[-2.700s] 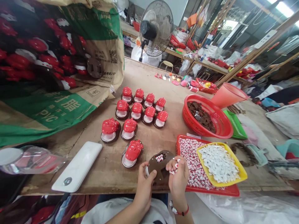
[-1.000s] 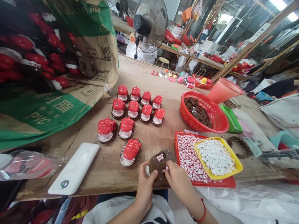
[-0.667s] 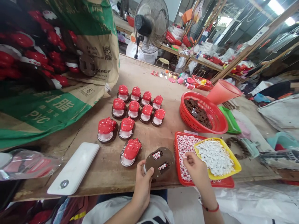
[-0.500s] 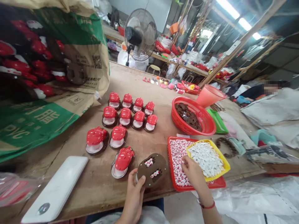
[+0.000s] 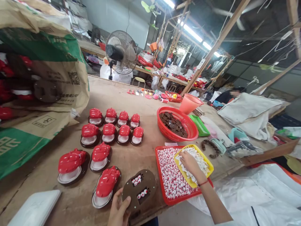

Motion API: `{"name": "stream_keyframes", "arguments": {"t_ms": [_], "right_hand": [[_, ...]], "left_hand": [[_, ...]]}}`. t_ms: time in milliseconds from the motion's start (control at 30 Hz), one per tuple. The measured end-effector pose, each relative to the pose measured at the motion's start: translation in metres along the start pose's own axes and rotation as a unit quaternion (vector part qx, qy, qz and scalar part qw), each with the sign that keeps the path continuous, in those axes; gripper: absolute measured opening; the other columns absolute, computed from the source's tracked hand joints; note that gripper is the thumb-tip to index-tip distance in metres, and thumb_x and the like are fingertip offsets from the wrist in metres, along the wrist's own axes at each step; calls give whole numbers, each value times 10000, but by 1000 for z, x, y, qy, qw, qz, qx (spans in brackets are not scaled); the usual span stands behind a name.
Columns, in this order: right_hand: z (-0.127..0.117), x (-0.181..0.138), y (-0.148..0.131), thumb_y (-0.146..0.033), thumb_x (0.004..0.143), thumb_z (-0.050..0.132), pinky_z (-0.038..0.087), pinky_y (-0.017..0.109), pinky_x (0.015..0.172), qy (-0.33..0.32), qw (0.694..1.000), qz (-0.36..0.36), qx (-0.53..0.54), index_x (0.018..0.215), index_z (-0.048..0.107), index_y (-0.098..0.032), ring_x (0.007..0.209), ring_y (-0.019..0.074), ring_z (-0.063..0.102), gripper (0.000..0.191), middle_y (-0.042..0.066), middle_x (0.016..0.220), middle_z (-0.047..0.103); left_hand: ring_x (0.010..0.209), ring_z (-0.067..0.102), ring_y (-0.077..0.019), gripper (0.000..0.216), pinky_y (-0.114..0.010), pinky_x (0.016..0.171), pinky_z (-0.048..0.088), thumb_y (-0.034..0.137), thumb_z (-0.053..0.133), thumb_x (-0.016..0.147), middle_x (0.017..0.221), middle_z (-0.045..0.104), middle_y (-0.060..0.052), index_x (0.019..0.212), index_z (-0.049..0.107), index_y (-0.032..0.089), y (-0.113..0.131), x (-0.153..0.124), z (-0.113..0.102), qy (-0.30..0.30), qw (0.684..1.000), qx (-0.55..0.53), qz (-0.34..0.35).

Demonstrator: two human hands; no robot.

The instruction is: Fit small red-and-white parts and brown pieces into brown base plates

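The right hand (image 5: 190,162) is now at the yellow tray (image 5: 210,166), shifted over from the small, round, red-and-white beads (image 5: 171,179). Its bent fingers sit close together by the thin, flat white bits (image 5: 199,158); I can't tell if they hold any. The left hand (image 5: 119,209) pinches the smooth, oval brown base (image 5: 134,191) by its edge, beside the red tray (image 5: 169,202). Beads fill part of its two boxy holes.

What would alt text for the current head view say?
A person's left grip holds a brown base with red-and-white beads in it; the right grip is over a yellow tray of white pieces, partly over a red tray. Eleven red toys sit on the table.
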State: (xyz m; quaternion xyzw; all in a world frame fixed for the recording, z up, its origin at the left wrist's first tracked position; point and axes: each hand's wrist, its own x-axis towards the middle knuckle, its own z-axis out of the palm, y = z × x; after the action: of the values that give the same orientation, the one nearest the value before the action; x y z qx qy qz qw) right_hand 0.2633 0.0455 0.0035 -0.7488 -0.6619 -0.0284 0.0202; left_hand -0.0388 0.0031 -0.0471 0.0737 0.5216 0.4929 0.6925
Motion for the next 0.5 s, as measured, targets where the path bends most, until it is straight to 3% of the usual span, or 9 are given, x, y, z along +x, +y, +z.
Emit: {"name": "stream_keyframes", "arguments": {"t_ms": [233, 500], "right_hand": [[2, -2, -1, -94, 763, 383, 380, 248, 641, -24, 996, -68, -55, 783, 554, -178, 755, 170, 530, 192, 66, 811, 554], [3, 4, 19, -127, 762, 409, 389, 268, 636, -39, 981, -181, -62, 677, 555, -187, 711, 178, 524, 180, 55, 739, 552]], "left_hand": [[712, 595, -154, 434, -218, 553, 459, 244, 755, 445, 867, 624, 28, 823, 542, 232, 10, -9, 1, -48, 998, -8, -27], [662, 586, -133, 394, -210, 531, 425, 221, 710, 496, 804, 624, 27, 836, 511, 227, 7, -19, 4, -52, 998, -23, -22]]}}
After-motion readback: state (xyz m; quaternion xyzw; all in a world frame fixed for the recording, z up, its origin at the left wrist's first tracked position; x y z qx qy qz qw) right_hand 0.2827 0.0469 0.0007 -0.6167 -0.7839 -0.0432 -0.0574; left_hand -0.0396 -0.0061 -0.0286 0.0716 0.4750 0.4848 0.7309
